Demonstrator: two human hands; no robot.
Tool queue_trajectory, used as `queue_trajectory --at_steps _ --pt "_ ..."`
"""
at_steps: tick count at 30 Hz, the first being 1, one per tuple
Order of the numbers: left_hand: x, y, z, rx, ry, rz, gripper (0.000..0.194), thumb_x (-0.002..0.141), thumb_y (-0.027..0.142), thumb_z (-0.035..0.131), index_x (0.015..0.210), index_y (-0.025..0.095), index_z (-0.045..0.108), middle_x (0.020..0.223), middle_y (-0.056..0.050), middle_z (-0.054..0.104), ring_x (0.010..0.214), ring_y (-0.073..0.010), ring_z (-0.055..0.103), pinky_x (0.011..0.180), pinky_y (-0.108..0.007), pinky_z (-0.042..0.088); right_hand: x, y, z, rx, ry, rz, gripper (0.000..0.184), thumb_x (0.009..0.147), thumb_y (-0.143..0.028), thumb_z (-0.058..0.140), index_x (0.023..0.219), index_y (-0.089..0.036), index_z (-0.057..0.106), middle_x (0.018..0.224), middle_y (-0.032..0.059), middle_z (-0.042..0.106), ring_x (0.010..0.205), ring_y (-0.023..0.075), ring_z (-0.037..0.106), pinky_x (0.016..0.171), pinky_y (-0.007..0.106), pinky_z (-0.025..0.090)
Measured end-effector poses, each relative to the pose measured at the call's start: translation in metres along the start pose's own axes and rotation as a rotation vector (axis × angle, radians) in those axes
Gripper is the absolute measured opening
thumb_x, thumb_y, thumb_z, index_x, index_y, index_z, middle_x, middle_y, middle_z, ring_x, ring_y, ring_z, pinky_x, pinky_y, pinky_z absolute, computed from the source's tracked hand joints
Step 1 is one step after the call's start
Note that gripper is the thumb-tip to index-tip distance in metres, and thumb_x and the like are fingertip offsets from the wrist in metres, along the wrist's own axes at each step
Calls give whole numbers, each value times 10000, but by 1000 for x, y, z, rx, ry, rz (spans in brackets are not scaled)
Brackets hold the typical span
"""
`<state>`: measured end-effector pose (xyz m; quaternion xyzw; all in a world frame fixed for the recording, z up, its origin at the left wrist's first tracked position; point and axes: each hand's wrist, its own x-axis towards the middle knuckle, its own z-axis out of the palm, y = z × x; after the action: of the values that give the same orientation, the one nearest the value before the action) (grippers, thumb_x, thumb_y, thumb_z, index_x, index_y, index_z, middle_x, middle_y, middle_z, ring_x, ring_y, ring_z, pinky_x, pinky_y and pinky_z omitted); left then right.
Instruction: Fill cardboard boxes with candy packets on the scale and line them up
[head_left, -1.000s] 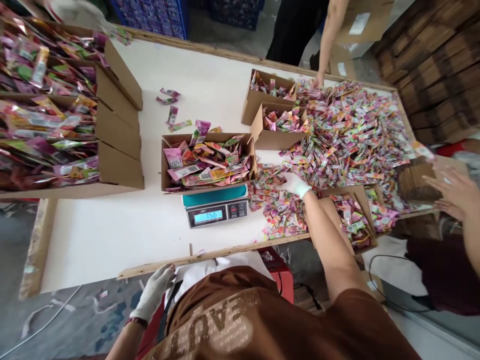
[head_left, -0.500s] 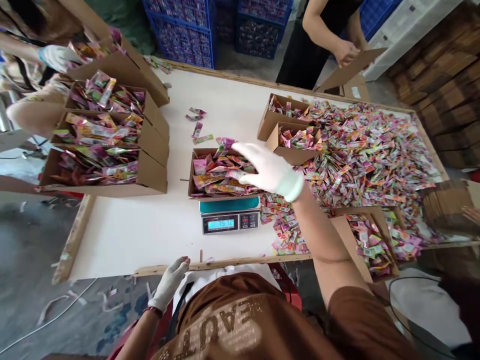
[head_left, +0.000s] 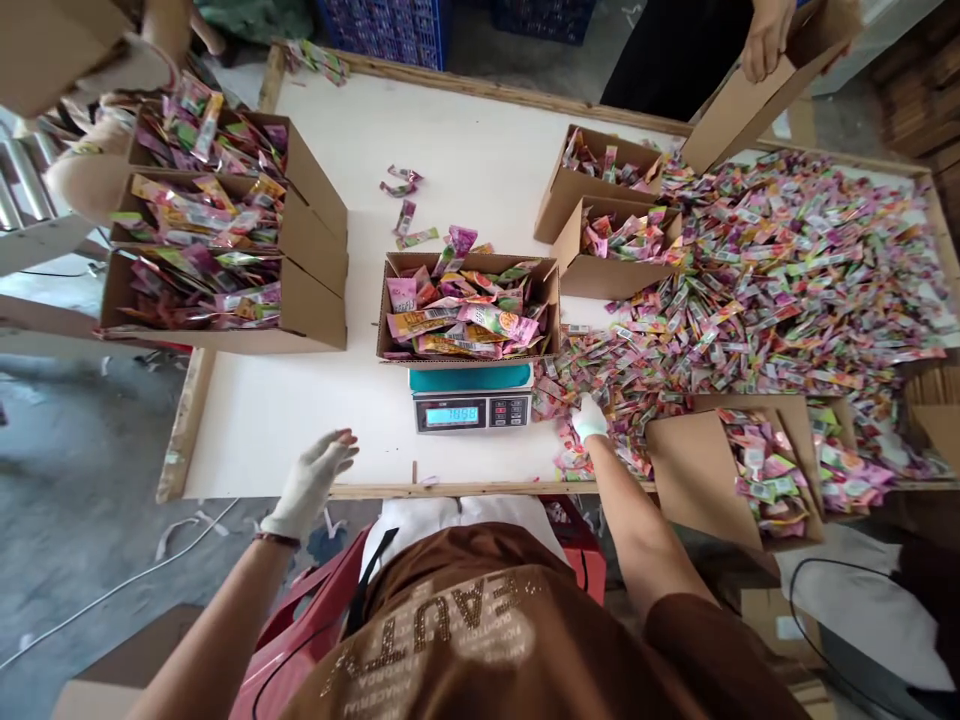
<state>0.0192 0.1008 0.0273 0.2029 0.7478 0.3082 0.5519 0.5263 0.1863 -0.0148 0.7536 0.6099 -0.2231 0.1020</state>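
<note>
A cardboard box [head_left: 469, 362] full of small colourful sachets [head_left: 495, 318] stands on a digital scale [head_left: 474, 410] with a lit blue display. My right hand [head_left: 590, 418], in a white glove, is down at the loose sachets [head_left: 622, 350] to the right of the scale. Its fingers are partly hidden, so I cannot make out whether it grips any. My left hand [head_left: 309, 485], also gloved, hovers over the table's front edge, left of the scale, its fingers stretched out and nothing in them.
Filled boxes [head_left: 315, 270] stand in a row on the left. Two more boxes [head_left: 551, 200] are at the back, and a tilted box [head_left: 694, 470] is at the right front. Across the table, a person's hand [head_left: 766, 40] holds a carton. Several stray sachets [head_left: 405, 215] lie behind the scale.
My right hand has moved from above the box on the scale down to the loose sachets. My left hand has risen and moved left. A co-worker's carton has shifted onto the table's back edge.
</note>
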Motion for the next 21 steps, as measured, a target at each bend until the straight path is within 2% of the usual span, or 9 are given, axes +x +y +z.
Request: queue_trajectory --at_steps 2,4,8,11,15,21 --pt "9 34 5 -27 2 87 788 641 655 817 1203 128 655 1225 -169 728 1093 -294 732 994 -428 588 1 11 -4 -11 -27 88 184 995 -270 653 1110 -135 703 968 107 757 815 195 697 770 306 530" --pt "14 71 14 -57 7 199 704 717 614 802 1204 125 662 1225 -152 723 1066 -262 728 995 -412 587 6 23 -22 -10 -24 105 201 979 -247 641 1109 -115 718 1003 166 775 879 236 721 777 298 515" --pt "6 144 37 -111 -32 451 569 860 523 756 1221 94 667 1237 -161 708 1025 -226 709 996 -403 575 10 42 -87 -4 16 55 281 983 -339 635 1116 -109 725 1089 189 777 1005 272 724 852 293 506" --pt "-5 184 55 -133 -59 582 495 947 458 702 1239 60 661 1231 -170 692 1017 -208 704 963 -370 557 3 43 -135 -22 60 -2 324 979 -381 646 1156 -120 720 1128 182 774 1055 286 718 897 307 500" --pt "-9 213 73 -91 -59 629 448 1002 413 626 1247 38 646 1162 -150 679 1082 -225 703 927 -343 525 -7 29 -173 -161 133 -1 339 993 -341 618 1226 -114 712 1150 201 776 1080 321 730 894 345 505" --pt "-1 230 86 13 -58 705 474 1012 467 587 1197 33 631 1131 -134 674 1110 -255 690 922 -377 511 -7 8 -190 -251 189 43 378 1009 -357 610 1315 -152 693 1178 209 779 1081 324 740 863 359 511"
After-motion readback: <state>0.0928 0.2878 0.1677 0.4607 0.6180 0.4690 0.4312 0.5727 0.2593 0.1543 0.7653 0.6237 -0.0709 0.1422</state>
